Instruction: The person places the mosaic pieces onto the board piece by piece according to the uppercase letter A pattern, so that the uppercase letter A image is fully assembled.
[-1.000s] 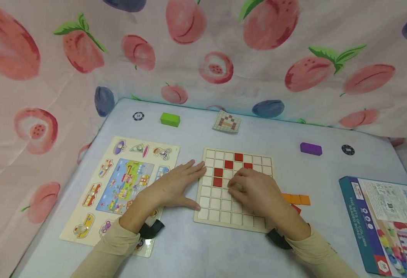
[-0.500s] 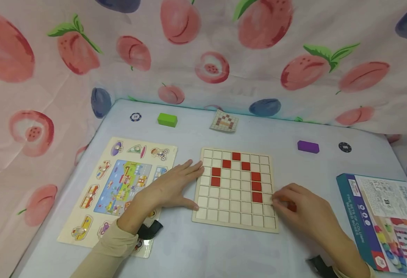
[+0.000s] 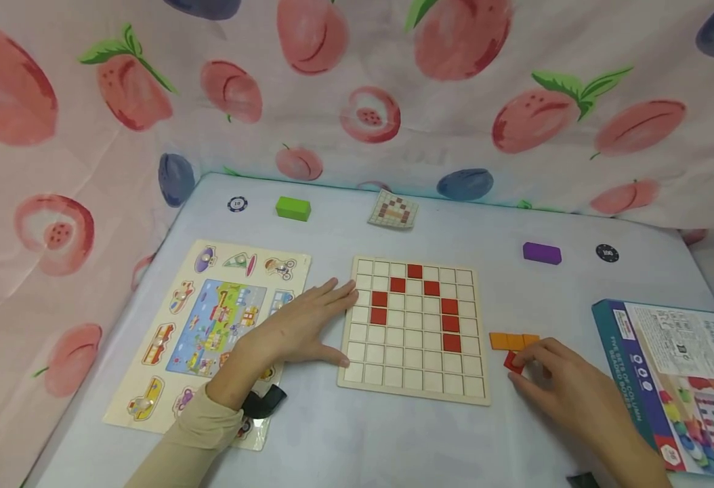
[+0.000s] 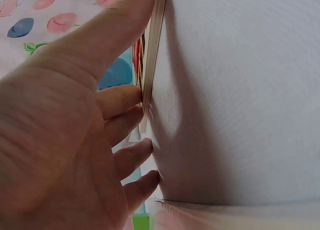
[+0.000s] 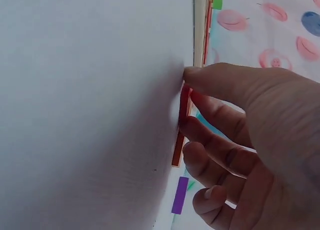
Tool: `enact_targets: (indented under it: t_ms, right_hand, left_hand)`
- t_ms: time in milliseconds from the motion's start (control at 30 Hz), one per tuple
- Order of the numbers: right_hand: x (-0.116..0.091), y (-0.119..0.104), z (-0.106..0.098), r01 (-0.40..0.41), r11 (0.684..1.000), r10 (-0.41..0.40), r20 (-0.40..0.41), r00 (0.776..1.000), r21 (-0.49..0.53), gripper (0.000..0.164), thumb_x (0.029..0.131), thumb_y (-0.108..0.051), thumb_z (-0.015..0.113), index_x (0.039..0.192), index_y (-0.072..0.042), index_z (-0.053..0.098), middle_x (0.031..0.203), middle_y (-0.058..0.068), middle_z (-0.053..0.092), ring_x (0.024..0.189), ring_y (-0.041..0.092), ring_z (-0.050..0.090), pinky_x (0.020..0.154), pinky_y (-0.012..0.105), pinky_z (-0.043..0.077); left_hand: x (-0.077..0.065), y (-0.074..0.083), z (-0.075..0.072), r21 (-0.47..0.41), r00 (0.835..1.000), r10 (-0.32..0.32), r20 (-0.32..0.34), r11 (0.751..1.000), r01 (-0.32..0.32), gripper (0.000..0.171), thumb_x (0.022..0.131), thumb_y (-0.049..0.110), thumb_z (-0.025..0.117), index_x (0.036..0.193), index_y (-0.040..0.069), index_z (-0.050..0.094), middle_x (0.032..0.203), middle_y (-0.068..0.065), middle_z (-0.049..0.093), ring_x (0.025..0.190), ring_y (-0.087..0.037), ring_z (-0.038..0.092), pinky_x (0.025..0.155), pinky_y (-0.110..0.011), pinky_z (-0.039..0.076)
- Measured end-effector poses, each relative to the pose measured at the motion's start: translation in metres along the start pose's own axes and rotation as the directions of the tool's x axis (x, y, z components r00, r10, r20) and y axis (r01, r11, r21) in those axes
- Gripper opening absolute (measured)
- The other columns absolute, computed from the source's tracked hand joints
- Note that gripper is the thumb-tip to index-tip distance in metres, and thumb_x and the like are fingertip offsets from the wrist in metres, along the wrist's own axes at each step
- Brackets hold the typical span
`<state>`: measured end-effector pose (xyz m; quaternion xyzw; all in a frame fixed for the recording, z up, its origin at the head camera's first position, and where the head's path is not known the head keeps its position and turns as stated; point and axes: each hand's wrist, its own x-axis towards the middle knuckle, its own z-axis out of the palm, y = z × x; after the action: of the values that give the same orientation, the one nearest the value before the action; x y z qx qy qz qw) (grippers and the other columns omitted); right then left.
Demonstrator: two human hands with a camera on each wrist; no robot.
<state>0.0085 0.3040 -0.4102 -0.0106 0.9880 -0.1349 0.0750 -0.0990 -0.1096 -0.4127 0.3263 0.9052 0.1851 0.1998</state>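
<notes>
A wooden grid board (image 3: pixel 402 379) lies mid-table, with several red tiles (image 3: pixel 449 307) set in its squares. My left hand (image 3: pixel 299 329) is spread at the board's left edge, thumb and fingertips right at the rim; the left wrist view shows these fingers (image 4: pixel 127 100) extended along the edge. To the right of the board, my right hand (image 3: pixel 567 386) has thumb and fingertips about a loose red tile (image 3: pixel 513 362) on the table. The right wrist view shows this red tile (image 5: pixel 185 100) between thumb and fingers. Just behind it lies a row of orange tiles (image 3: pixel 506 341).
A picture puzzle board (image 3: pixel 195 247) lies left, partly under the left forearm. Toward the back are a green block (image 3: pixel 293 209), a pattern card (image 3: pixel 393 210), a purple block (image 3: pixel 542 253) and two chips (image 3: pixel 607 253). A printed box (image 3: pixel 668 379) stands close to the right hand.
My right hand has left the board and moved right to the loose tiles, uncovering red tiles on the board's right side. It now pinches a red tile. The left hand stays put.
</notes>
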Motion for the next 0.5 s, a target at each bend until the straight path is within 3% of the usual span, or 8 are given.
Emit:
enact_targets:
  t_ms: [300, 500]
  right_hand:
    - [0.0014, 0.0006, 0.0017, 0.006, 1.0, -0.007, -0.022, 1.0, -0.006, 0.02, 0.084, -0.033, 0.091, 0.095, -0.027, 0.076, 0.102, 0.001, 0.073, 0.08, 0.016, 0.057, 0.056, 0.018, 0.042]
    - [0.003, -0.0053, 0.0009, 0.037, 0.999, -0.036, -0.047, 0.998, 0.024, 0.022, 0.082, -0.034, 0.092, 0.097, -0.028, 0.076, 0.107, 0.001, 0.076, 0.084, 0.016, 0.059, 0.062, 0.019, 0.048]
  left_hand:
    - [-0.0001, -0.0005, 0.0001, -0.006, 1.0, -0.005, -0.001, 1.0, 0.005, 0.112, 0.083, 0.058, 0.086, 0.169, 0.013, 0.03, 0.18, -0.002, 0.02, 0.169, -0.032, 0.014, 0.137, -0.055, 0.023]
    - [0.0002, -0.0011, 0.0006, -0.003, 1.0, -0.005, 0.003, 1.0, 0.005, 0.112, 0.083, 0.058, 0.086, 0.169, 0.014, 0.03, 0.18, -0.001, 0.02, 0.169, -0.032, 0.014, 0.137, -0.054, 0.023]
